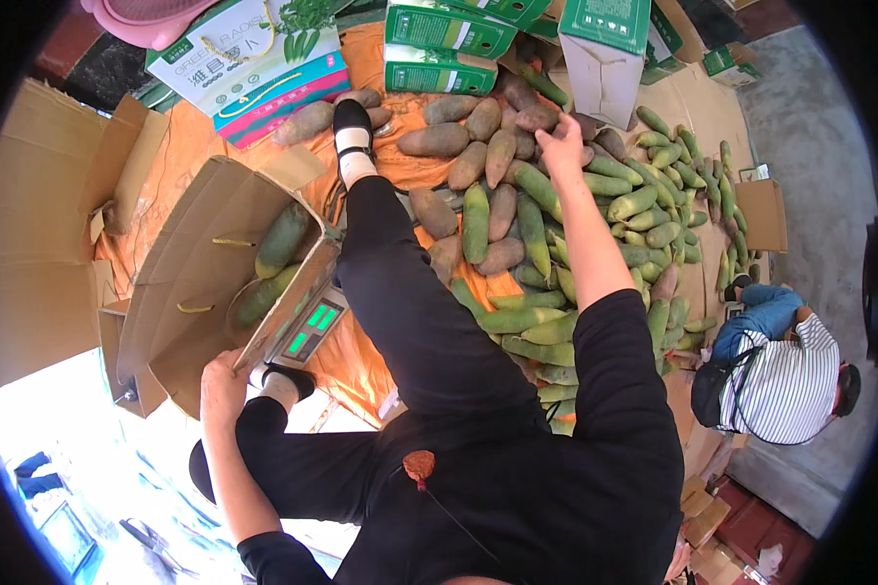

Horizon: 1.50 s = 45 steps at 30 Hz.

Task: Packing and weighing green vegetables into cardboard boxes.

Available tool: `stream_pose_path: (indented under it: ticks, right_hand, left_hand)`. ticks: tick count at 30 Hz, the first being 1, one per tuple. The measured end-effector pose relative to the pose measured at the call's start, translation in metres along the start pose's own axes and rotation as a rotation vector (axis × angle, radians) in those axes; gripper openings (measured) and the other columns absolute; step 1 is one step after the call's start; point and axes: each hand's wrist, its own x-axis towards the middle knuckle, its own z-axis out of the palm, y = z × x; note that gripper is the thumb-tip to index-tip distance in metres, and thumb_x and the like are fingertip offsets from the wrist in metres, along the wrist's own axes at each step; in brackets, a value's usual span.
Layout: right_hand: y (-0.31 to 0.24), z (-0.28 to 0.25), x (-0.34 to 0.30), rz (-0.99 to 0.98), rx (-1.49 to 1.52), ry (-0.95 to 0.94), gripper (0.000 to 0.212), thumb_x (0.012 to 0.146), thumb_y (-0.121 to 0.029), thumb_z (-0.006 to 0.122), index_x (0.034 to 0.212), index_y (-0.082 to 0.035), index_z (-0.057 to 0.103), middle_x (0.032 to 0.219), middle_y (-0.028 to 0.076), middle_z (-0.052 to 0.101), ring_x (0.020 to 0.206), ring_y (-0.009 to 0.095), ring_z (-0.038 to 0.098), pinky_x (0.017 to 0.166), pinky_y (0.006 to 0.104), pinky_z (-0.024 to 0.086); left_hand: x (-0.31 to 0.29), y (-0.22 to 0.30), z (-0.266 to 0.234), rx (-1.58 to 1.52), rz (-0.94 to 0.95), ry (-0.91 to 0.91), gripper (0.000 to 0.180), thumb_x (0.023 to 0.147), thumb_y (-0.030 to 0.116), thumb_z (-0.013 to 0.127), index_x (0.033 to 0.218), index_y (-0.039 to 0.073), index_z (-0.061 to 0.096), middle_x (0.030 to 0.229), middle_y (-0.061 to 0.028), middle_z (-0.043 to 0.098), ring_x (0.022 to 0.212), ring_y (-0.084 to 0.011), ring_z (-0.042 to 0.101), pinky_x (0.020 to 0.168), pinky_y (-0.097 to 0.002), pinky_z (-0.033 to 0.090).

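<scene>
Nearest first: the person's left hand (223,387) is closed on the lower edge of an open, tilted cardboard box (185,278). Thumb placement cannot be made out. The box wall looks stiff enough for a rim hold, though a loaded panel may flex; a second support under the base would be safer.

Beside the box: a scale (313,330) with a lit green display. Inside the box: at least two green radishes (281,240), lying lengthwise against its wall.

Farther out, over an orange sheet (346,375) and cardboard: a broad heap of loose radishes, some green (634,205), some brown-skinned (433,139).

Right hand (562,148): arm extended, fingers partly bent, fingertips at a brown radish (537,118) on the heap's far side. Whether they grip it or only touch cannot be told.

Handling estimate: dense, fairly heavy for its size, firm, with little give. The brown coating looks like dry soil, so moderate friction, perhaps some crumbling; cleaner green skins may be slicker. Likely to bruise or crack if dropped. Best hold: around the thick middle, thumb opposite fingers; an end hold would let the weight swing.

Beyond: green cartons (449,78).
</scene>
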Motion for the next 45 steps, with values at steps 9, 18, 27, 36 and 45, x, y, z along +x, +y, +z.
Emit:
stream_pose_path:
  ticks: [9, 18, 27, 36, 45]
  right_hand:
    - [0.112, 0.035, -0.15, 0.483, -0.05, -0.452, 0.038, 0.081, -0.016, 0.072, 0.114, -0.005, 0.059, 0.097, 0.006, 0.063, 0.079, 0.018, 0.06, 0.059, 0.0314, 0.048]
    - [0.123, 0.076, -0.194, 0.456, -0.343, -0.436, 0.053, 0.074, -0.016, 0.079, 0.117, -0.004, 0.052, 0.092, 0.013, 0.063, 0.075, 0.023, 0.063, 0.053, 0.039, 0.05]
    - [0.059, 0.058, -0.198, 0.858, 0.17, -0.464, 0.042, 0.073, -0.015, 0.076, 0.11, -0.006, 0.06, 0.09, 0.009, 0.065, 0.076, 0.024, 0.063, 0.059, 0.0388, 0.049]
    - [0.038, -0.022, -0.182, 0.946, 0.563, -0.592, 0.041, 0.079, -0.039, 0.066, 0.11, -0.014, 0.055, 0.104, 0.006, 0.06, 0.087, 0.019, 0.056, 0.07, 0.0338, 0.044]
    - [-0.167, -0.047, -0.162, 0.152, 0.571, -1.034, 0.052, 0.076, -0.023, 0.062, 0.121, 0.001, 0.059, 0.113, 0.01, 0.063, 0.105, 0.019, 0.058, 0.095, 0.032, 0.042]
  left_hand:
    - [-0.003, 0.004, -0.006, 0.036, -0.023, -0.04, 0.024, 0.08, 0.007, 0.061, 0.103, 0.004, 0.068, 0.087, -0.0197, 0.063, 0.083, -0.0367, 0.061, 0.076, -0.041, 0.047]
    - [-0.008, 0.003, -0.007, 0.058, -0.035, -0.031, 0.028, 0.08, 0.009, 0.061, 0.107, 0.007, 0.068, 0.091, -0.0197, 0.064, 0.09, -0.0375, 0.061, 0.081, -0.0444, 0.047]
    - [-0.015, -0.002, -0.007, 0.065, -0.054, -0.004, 0.027, 0.079, 0.009, 0.063, 0.105, 0.008, 0.069, 0.096, -0.0171, 0.065, 0.093, -0.0356, 0.062, 0.084, -0.0436, 0.048]
    - [-0.015, -0.006, -0.006, 0.075, -0.008, 0.001, 0.025, 0.081, 0.009, 0.062, 0.104, 0.006, 0.068, 0.093, -0.0186, 0.064, 0.091, -0.0369, 0.061, 0.083, -0.0431, 0.047]
    - [-0.013, -0.012, -0.001, 0.124, 0.03, 0.009, 0.025, 0.081, 0.012, 0.064, 0.105, 0.008, 0.068, 0.097, -0.0177, 0.065, 0.096, -0.0355, 0.061, 0.085, -0.0441, 0.048]
